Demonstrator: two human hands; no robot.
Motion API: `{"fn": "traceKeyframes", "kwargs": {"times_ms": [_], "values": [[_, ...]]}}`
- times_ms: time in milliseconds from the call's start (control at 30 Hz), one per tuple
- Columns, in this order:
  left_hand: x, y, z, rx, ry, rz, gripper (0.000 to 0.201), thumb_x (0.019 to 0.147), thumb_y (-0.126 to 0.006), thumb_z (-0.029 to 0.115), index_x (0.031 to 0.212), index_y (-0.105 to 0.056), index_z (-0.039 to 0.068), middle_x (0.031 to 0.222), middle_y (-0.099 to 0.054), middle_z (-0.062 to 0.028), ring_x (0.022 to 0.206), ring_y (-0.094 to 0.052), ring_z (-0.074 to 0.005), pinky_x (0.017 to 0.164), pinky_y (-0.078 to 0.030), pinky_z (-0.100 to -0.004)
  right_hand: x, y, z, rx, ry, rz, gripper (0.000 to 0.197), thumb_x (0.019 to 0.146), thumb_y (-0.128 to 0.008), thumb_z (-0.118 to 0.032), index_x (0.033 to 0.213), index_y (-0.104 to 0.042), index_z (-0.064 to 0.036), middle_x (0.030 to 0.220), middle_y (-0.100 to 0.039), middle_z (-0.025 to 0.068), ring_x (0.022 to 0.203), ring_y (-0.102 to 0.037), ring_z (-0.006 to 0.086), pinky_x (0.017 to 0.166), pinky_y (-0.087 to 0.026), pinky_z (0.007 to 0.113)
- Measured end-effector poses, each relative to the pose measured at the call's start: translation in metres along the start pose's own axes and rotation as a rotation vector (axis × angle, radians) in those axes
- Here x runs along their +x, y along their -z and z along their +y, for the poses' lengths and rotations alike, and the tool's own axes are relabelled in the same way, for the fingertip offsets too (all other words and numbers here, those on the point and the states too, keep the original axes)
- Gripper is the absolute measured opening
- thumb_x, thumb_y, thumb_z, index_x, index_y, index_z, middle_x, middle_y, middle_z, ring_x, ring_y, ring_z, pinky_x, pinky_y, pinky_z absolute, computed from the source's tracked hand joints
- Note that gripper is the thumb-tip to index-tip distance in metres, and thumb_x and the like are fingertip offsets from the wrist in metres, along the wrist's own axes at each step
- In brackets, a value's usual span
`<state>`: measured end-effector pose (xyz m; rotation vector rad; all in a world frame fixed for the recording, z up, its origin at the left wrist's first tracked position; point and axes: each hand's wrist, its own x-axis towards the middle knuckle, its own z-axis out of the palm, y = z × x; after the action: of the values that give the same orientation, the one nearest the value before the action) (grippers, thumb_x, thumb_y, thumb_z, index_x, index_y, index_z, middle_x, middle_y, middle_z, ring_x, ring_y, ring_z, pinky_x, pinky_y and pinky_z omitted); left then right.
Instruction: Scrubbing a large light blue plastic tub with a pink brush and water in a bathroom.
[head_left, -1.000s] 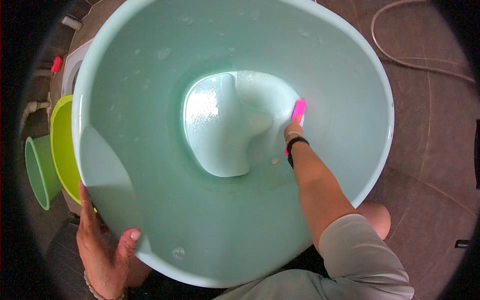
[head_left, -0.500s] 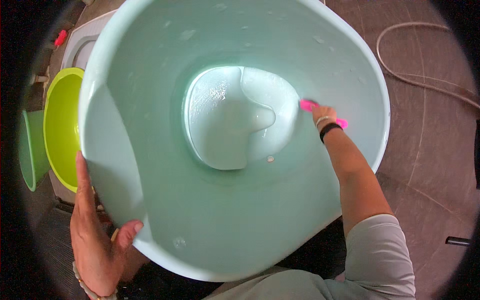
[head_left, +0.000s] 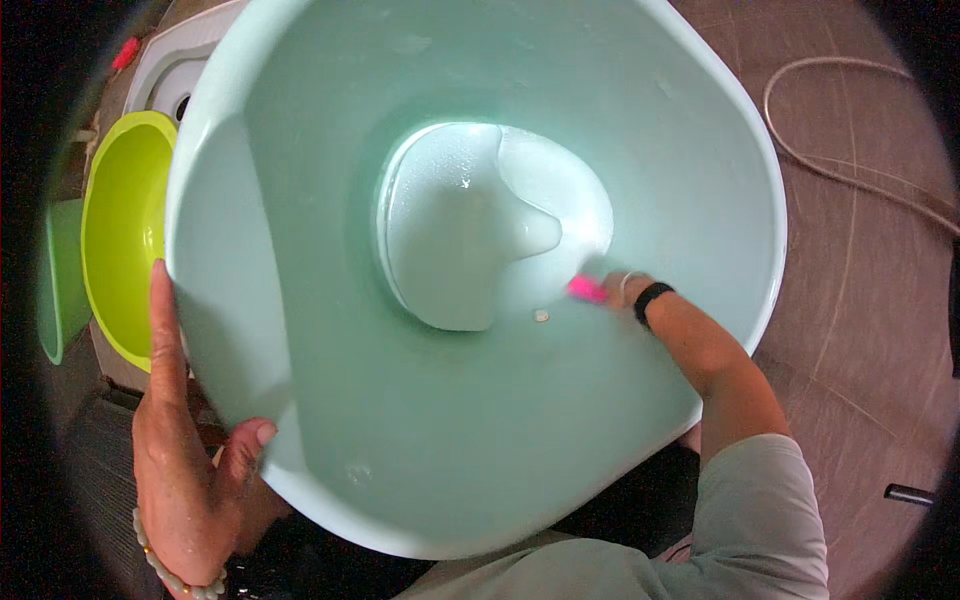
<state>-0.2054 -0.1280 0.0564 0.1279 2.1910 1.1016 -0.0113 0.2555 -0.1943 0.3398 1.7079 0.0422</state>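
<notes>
A large pale green plastic bathtub [head_left: 420, 410] stands in front of me, with a raised, moulded seat shape at its bottom. My left hand [head_left: 185, 470] grips the near left rim, thumb over the edge and fingers along the outer wall. Inside the tub, my right hand [head_left: 622, 290] is closed around a pink brush [head_left: 587, 289], pressed near the lower right of the raised bottom. Motion blurs the brush, and its bristles cannot be made out. A small round whitish drain plug [head_left: 541, 316] lies just left of it.
Left of the tub stand a lime-green basin [head_left: 125, 240] and a green bucket [head_left: 62, 280]. Behind them is a white squat toilet [head_left: 170, 80], with a red object [head_left: 126, 52] nearby. A hose [head_left: 850, 180] curves over the tiled floor at right.
My right hand has swept the pink brush down and slightly left, from the right side wall toward the drain plug. My left hand stays on the rim while the view shifts a little.
</notes>
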Motion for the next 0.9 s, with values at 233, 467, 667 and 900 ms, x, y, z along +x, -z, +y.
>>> {"fn": "traceKeyframes", "kwargs": {"times_ms": [233, 467, 667, 900], "values": [[0.011, 0.004, -0.015, 0.011, -0.159, 0.016, 0.084, 0.052, -0.037, -0.014, 0.132, -0.014, 0.001, 0.132, -0.026, -0.0161, 0.122, -0.024, -0.0224, 0.102, -0.013, -0.0321, 0.016, 0.053, 0.036, -0.167, -0.286, 0.383, 0.035, 0.086, -0.036, -0.017, 0.12, -0.039, -0.0149, 0.096, -0.059, 0.009, 0.088, -0.059, 0.0216, 0.072, -0.046, 0.035], [0.017, 0.009, -0.014, 0.029, -0.177, -0.026, 0.087, 0.061, -0.06, 0.008, 0.132, -0.01, 0.0, 0.135, -0.02, -0.0144, 0.124, -0.021, -0.0225, 0.102, -0.013, -0.0335, 0.001, 0.014, -0.04, -0.107, 0.159, -0.253, 0.034, 0.079, -0.044, -0.022, 0.104, -0.051, -0.001, 0.096, -0.059, 0.0143, 0.088, -0.056, 0.0281, 0.076, -0.044, 0.037], [0.032, 0.003, -0.03, 0.198, -0.295, -0.029, 0.089, 0.061, -0.063, 0.015, 0.131, -0.011, 0.0, 0.136, -0.019, -0.0143, 0.124, -0.02, -0.0223, 0.103, -0.012, -0.0335, 0.05, -0.022, 0.056, -0.288, -0.149, 0.421, 0.033, 0.087, -0.034, -0.026, 0.109, -0.051, -0.0084, 0.093, -0.06, 0.0142, 0.083, -0.059, 0.0236, 0.07, -0.047, 0.038], [0.021, 0.014, -0.015, 0.418, -0.237, -0.004, 0.093, 0.058, -0.065, 0.02, 0.132, -0.011, 0.002, 0.135, -0.021, -0.0145, 0.124, -0.021, -0.0226, 0.103, -0.013, -0.0348, 0.054, -0.026, -0.01, 0.328, -0.174, 0.064, 0.032, 0.082, -0.04, -0.023, 0.103, -0.053, -0.002, 0.088, -0.058, 0.0163, 0.075, -0.058, 0.0262, 0.062, -0.048, 0.036]]}}
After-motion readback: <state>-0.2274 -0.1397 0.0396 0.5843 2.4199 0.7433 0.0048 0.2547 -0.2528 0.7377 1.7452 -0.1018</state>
